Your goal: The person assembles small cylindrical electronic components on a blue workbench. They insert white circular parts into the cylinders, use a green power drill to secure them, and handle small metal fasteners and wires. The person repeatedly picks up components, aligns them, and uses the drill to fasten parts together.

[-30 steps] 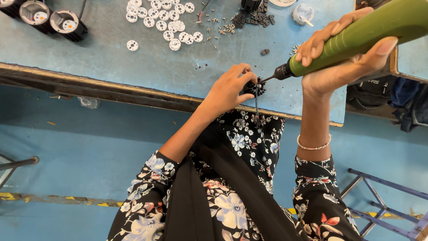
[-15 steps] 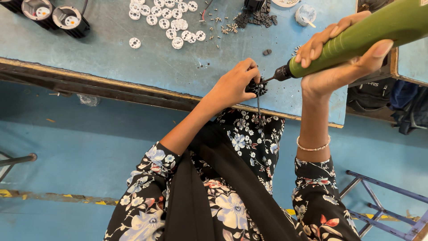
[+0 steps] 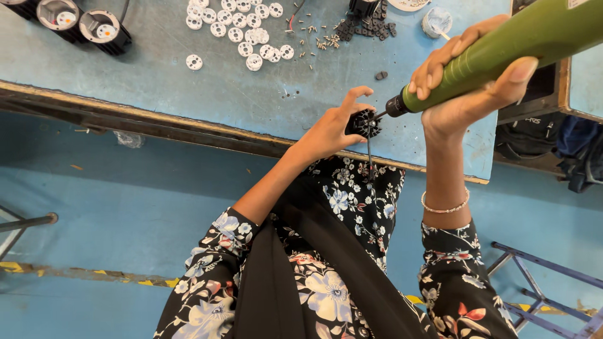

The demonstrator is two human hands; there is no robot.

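Observation:
My left hand (image 3: 333, 129) grips a small black finned part (image 3: 363, 123) near the front edge of the blue table (image 3: 188, 94); a thin wire hangs down from the part. My right hand (image 3: 468, 88) is wrapped around a green electric screwdriver (image 3: 502, 53), its dark tip pressed against the black part. Both sleeves are black with a floral print, and a thin bracelet sits on my right wrist.
Several white round discs (image 3: 242, 31) lie at the back of the table, with small screws (image 3: 314, 41) and black pieces (image 3: 367, 26) beside them. Two black lamp housings (image 3: 81, 25) stand at the far left. A small white cup (image 3: 436, 20) stands at the back right. A blue metal frame (image 3: 540, 282) stands on the floor at the lower right.
Almost nothing differs: both hands stay on the black part and the screwdriver, shifted slightly as the view moves.

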